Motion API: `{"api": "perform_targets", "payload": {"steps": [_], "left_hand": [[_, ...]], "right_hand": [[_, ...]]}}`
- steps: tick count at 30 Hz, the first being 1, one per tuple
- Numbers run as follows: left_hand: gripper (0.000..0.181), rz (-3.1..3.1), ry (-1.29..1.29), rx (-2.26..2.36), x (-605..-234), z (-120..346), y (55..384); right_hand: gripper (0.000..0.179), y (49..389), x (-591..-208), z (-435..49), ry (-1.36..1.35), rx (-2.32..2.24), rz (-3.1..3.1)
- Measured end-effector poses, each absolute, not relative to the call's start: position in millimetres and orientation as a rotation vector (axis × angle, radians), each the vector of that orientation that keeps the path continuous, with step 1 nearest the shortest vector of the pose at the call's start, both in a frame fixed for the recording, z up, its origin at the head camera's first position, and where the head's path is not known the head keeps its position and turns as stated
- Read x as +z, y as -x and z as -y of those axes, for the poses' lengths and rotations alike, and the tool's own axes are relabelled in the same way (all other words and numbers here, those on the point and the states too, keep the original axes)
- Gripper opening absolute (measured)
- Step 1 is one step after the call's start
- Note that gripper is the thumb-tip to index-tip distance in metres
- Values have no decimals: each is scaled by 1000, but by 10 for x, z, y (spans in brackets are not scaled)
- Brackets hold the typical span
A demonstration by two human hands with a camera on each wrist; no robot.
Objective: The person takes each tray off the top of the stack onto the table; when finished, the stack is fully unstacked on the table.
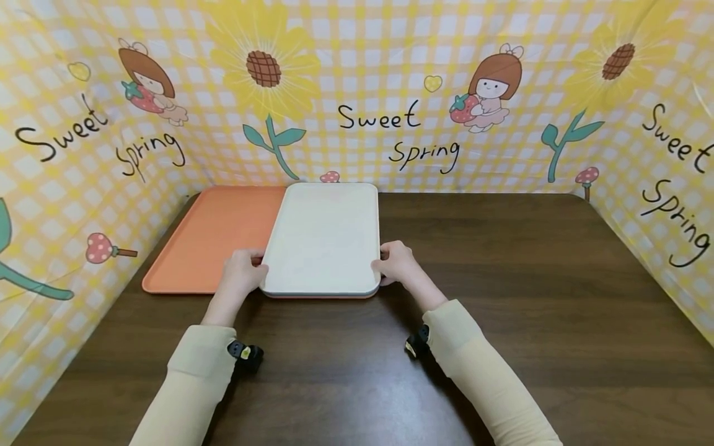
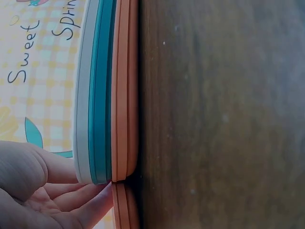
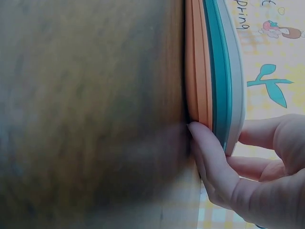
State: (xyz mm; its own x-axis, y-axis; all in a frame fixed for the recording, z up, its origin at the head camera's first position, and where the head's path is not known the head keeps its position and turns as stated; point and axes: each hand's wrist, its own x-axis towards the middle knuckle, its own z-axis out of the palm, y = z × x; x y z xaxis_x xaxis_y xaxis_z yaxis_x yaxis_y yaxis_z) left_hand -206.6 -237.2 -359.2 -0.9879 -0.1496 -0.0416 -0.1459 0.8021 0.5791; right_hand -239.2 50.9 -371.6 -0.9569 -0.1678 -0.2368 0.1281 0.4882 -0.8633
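A white tray (image 1: 323,238) lies on top of a stack, over a teal tray (image 2: 100,105) and an orange layer (image 2: 125,105) that shows as more than one rim. My left hand (image 1: 241,272) holds the stack's left side near the front corner, thumb on the white rim and fingers curled beneath, beside the teal and orange edges. At the opposite side my right hand (image 1: 397,262) grips the stack, its thumb at the white rim. In the right wrist view a fingertip (image 3: 202,133) reaches down to the orange edge.
Another orange tray (image 1: 217,238) lies flat at the left, its right part overlapped by the stack. The dark wooden table (image 1: 491,272) extends to the right and front. A yellow checked cloth (image 1: 357,68) stands around the back and sides.
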Motion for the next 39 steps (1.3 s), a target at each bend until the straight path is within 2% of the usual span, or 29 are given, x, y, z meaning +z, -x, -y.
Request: {"api": "perform_targets", "payload": {"steps": [7, 12, 17, 20, 39], "left_hand": [[41, 2973, -246, -970, -3582, 2372, 2049], [41, 2982, -267, -990, -3575, 2351, 2043], [43, 2981, -291, -1019, -3568, 2342, 2029], [44, 2988, -304, -1035, -3573, 2348, 2026], [40, 2925, -241, -996, -3600, 2345, 2010]], "right_hand": [[27, 2388, -3693, -504, 31, -1438, -2425], [15, 2372, -3660, -486, 56, -1331, -2528], [32, 2348, -3636, -449, 88, -1197, -2644], [35, 2342, -3630, -437, 98, -1161, -2669], [22, 2333, -3462, -491, 81, -1307, -2643]]}}
